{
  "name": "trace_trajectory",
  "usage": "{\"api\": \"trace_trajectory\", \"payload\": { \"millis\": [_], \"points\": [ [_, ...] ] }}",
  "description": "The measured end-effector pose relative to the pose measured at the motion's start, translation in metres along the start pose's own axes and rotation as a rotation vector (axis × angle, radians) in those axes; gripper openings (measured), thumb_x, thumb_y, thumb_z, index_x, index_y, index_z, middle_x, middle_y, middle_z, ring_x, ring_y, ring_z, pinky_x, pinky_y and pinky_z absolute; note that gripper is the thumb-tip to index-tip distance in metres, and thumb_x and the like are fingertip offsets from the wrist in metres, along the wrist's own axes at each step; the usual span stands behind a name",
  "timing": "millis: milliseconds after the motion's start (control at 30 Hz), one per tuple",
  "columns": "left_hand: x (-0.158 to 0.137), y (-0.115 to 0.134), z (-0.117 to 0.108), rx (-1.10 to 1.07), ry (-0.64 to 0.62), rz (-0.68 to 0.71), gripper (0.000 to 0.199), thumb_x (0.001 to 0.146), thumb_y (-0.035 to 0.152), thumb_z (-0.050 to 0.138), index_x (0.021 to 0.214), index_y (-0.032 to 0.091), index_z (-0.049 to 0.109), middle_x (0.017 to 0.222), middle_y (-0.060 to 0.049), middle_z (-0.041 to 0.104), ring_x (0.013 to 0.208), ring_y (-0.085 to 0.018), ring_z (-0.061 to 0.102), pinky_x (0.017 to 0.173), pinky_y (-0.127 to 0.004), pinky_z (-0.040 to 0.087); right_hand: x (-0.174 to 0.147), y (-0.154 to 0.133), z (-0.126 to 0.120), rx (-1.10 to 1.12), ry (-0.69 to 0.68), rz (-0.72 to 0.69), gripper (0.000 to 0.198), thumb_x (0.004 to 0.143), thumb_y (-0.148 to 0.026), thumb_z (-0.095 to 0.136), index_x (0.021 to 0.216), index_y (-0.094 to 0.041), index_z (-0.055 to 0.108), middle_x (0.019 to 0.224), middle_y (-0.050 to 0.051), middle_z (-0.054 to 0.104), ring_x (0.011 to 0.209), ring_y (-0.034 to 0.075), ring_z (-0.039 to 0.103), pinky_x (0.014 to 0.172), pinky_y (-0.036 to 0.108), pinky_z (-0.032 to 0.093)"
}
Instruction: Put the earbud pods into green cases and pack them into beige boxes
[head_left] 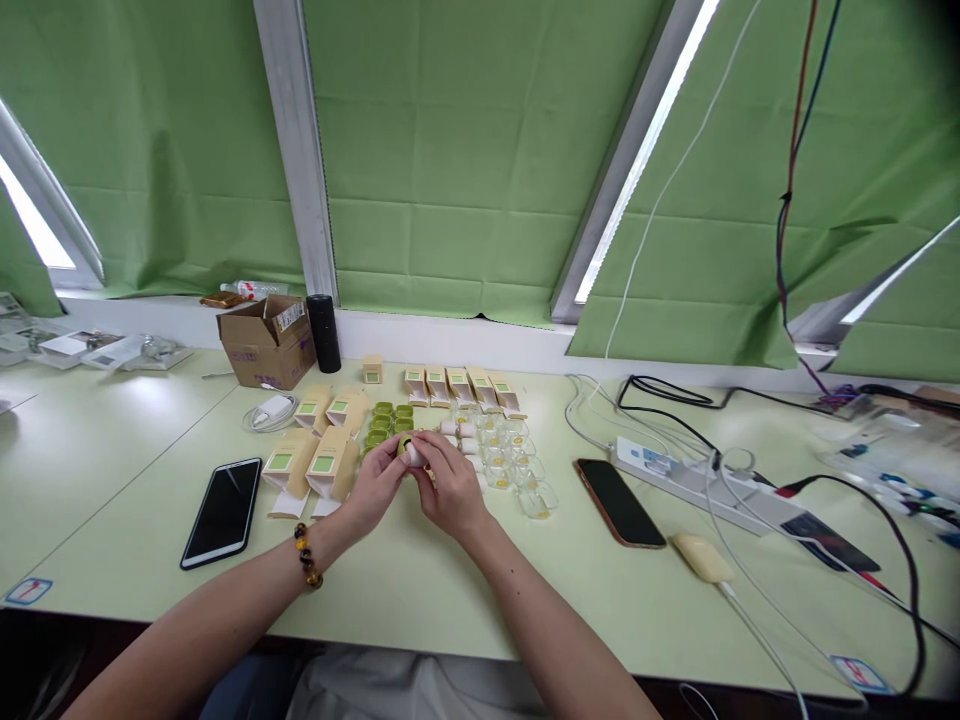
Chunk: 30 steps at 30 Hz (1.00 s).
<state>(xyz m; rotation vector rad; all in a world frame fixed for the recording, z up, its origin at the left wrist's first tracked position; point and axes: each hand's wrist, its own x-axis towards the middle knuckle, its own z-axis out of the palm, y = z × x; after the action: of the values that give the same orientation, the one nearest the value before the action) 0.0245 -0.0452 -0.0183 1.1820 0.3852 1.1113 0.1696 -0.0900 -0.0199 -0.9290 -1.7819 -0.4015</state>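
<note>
piece (414, 456) slantwise between left hand (379, 482) and right hand (451, 486), green end (404, 443) up-left

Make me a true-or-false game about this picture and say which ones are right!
1. The left hand and right hand meet around a small pale piece. True.
2. Beads circle the right wrist. False: the bead bracelet is on the left wrist.
3. A black cylinder stands beside the cardboard box. True.
4. The cardboard box is shut tight. False: its top is open.
5. Green blinds hang behind the desk. True.
</note>
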Motion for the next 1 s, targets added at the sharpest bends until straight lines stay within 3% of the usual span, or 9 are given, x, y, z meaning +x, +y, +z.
{"api": "trace_trajectory", "payload": {
  "millis": [233,400,467,667,1000],
  "points": [
    [-0.004,-0.006,-0.004,-0.027,0.031,-0.022,0.042,0.088,0.046,0.082,0.121,0.021,0.076,0.118,-0.007,0.076,0.107,-0.018,0.068,0.093,-0.026,0.053,-0.001,0.001,0.001,0.016,0.022,-0.016,0.047,0.101,-0.012,0.058,0.148,-0.017,0.056,0.131,0.020,0.071,0.125,0.029,0.070,0.102,0.045,0.065],
    [-0.004,-0.008,-0.006,-0.047,-0.086,-0.005,0.052,0.089,0.042,0.082,0.135,0.022,0.067,0.134,-0.011,0.070,0.125,-0.023,0.064,0.111,-0.033,0.048,-0.004,0.003,0.002,0.033,-0.032,0.026,0.050,0.103,-0.014,0.053,0.153,-0.021,0.052,0.135,0.018,0.068,0.128,0.029,0.067,0.104,0.046,0.064],
    [-0.002,-0.010,-0.006,-0.001,-0.071,0.016,0.056,0.087,0.043,0.084,0.136,0.022,0.065,0.136,-0.011,0.068,0.128,-0.025,0.063,0.114,-0.035,0.046,-0.006,0.003,0.004,0.025,-0.049,0.025,0.053,0.103,-0.014,0.052,0.156,-0.021,0.049,0.137,0.019,0.067,0.130,0.029,0.066,0.106,0.047,0.063],
    [0.002,-0.014,-0.007,0.085,-0.019,0.005,0.052,0.090,0.050,0.081,0.129,0.019,0.065,0.127,-0.011,0.071,0.119,-0.025,0.065,0.107,-0.036,0.048,-0.013,0.003,0.011,-0.025,-0.088,0.085,0.061,0.104,-0.016,0.051,0.163,-0.019,0.038,0.143,0.020,0.063,0.136,0.031,0.062,0.110,0.050,0.061],
    [-0.003,-0.003,0.000,-0.030,-0.038,-0.060,0.042,0.090,0.046,0.081,0.121,0.020,0.068,0.124,-0.011,0.070,0.117,-0.024,0.064,0.104,-0.036,0.051,-0.013,0.000,0.012,-0.028,-0.082,0.174,0.051,0.104,-0.019,0.052,0.154,-0.020,0.050,0.137,0.018,0.063,0.130,0.031,0.064,0.107,0.050,0.062]
  ]
}}
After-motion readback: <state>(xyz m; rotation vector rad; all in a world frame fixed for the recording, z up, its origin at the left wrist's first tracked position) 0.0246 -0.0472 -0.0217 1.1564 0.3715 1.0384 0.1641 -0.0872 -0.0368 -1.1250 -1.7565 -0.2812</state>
